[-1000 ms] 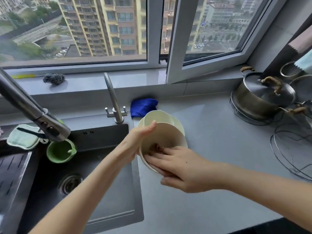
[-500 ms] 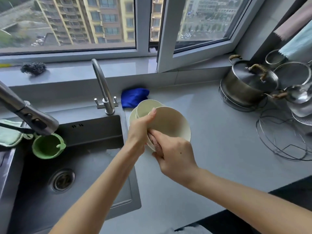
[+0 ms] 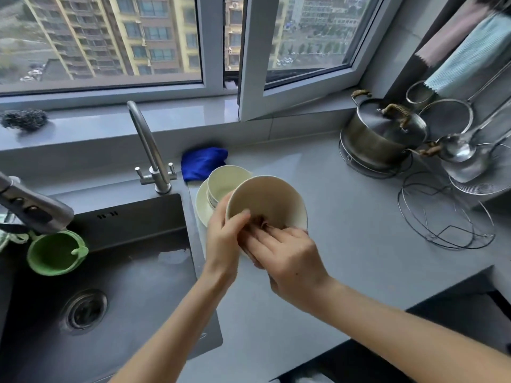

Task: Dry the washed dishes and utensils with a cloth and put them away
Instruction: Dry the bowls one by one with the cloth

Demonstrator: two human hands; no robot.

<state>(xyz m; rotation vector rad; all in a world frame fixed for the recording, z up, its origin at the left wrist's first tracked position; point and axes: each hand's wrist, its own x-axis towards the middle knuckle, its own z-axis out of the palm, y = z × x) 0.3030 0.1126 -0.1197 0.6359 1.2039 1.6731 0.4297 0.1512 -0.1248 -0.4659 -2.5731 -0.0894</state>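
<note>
From my head camera I count two hands on one cream bowl, round, smooth and matte, tipped so its mouth faces me above the grey table. My left hand curls round the bowl's near-left rim, thumb laid over the edge. My right hand presses a small brownish cloth, crumpled and mostly hidden under my fingers, against the inside wall near the bottom rim; the fingers are bent over the cloth, pinching it to the bowl.

Just behind the held bowl stands a stack of bowls of the same cream colour; I can tell at least two by their nested rims but cannot count them surely. They sit on one shallow cream plate, right by the sink's edge. One blue cloth, soft and folded, lies behind them against the wall.

To the left is one dark sink with a round metal drain, and in it one green cup, glossy, with a small handle. Two metal taps: a slim curved faucet and a thicker sprayer head. One dark wire scourer sits on the sill.

To the right, one lidded steel pot with wrapped handles rests on a wire trivet; a second wire trivet lies bare. One shiny ladle and two mesh strainers hang nearby.
</note>
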